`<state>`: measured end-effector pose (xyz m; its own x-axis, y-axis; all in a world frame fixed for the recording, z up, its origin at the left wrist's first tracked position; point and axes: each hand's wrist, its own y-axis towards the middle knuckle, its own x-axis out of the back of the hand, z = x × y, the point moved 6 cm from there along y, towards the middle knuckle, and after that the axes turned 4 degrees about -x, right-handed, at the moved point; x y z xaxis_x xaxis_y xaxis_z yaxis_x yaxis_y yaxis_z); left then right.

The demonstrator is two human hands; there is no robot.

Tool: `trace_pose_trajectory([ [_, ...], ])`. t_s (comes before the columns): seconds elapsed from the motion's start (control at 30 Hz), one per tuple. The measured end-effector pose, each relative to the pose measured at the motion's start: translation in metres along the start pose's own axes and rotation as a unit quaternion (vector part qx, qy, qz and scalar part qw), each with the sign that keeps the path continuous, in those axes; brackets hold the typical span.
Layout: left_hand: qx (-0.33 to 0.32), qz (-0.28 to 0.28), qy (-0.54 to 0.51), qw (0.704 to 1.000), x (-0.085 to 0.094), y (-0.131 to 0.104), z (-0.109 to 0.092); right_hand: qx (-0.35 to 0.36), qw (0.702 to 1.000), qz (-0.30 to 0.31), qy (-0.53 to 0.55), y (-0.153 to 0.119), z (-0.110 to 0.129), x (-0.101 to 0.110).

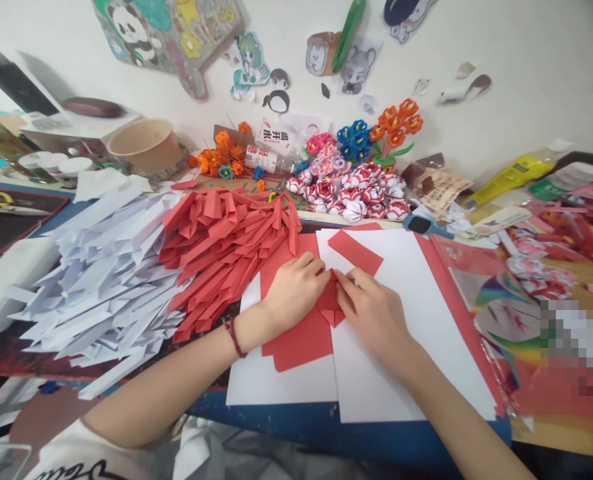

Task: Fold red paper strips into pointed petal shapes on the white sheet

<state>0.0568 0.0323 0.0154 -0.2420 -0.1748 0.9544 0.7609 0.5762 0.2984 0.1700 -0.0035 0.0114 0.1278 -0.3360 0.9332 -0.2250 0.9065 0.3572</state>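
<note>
Folded already: white pile point(111, 267), left of frame; red pile point(226, 250), left of centre. Flat yet: red slip point(356, 252), above the hands; red sheets point(301, 350), lower centre. Seemingly mid-fold: one red piece point(330, 307), frame centre, creased, pointed below. Left hand point(298, 287), right hand point(376, 307): fingers curled, pinching its upper part.

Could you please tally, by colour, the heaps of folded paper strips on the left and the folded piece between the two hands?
White: 1 (white strip heap)
Red: 2 (red strip heap; red folded piece between the left hand and right hand)
Total: 3
</note>
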Motion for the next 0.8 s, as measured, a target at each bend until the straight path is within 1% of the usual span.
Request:
trace_pose_trajectory([
  [0.17,-0.021,0.001,-0.012,1.000,-0.0002,0.0010,-0.0007,-0.026,0.999,0.015,0.040,-0.0009,-0.0011,-0.0009],
  [0.3,-0.037,0.006,-0.010,0.999,-0.0010,0.0010,-0.0023,-0.049,0.995,0.011,0.082,-0.0029,-0.0017,0.0001],
  [0.43,-0.024,-0.002,0.002,1.000,0.0010,0.0007,-0.0015,-0.075,0.993,-0.002,0.086,-0.0057,-0.0068,-0.0006],
  [0.67,0.039,-0.009,0.015,0.999,0.0043,-0.0012,0.0052,-0.030,0.998,0.008,0.061,-0.0074,-0.0041,-0.0041],
  [0.8,0.027,-0.009,0.020,0.999,0.0013,-0.0017,0.0029,-0.015,0.999,0.008,0.044,-0.0076,-0.0013,-0.0034],
])
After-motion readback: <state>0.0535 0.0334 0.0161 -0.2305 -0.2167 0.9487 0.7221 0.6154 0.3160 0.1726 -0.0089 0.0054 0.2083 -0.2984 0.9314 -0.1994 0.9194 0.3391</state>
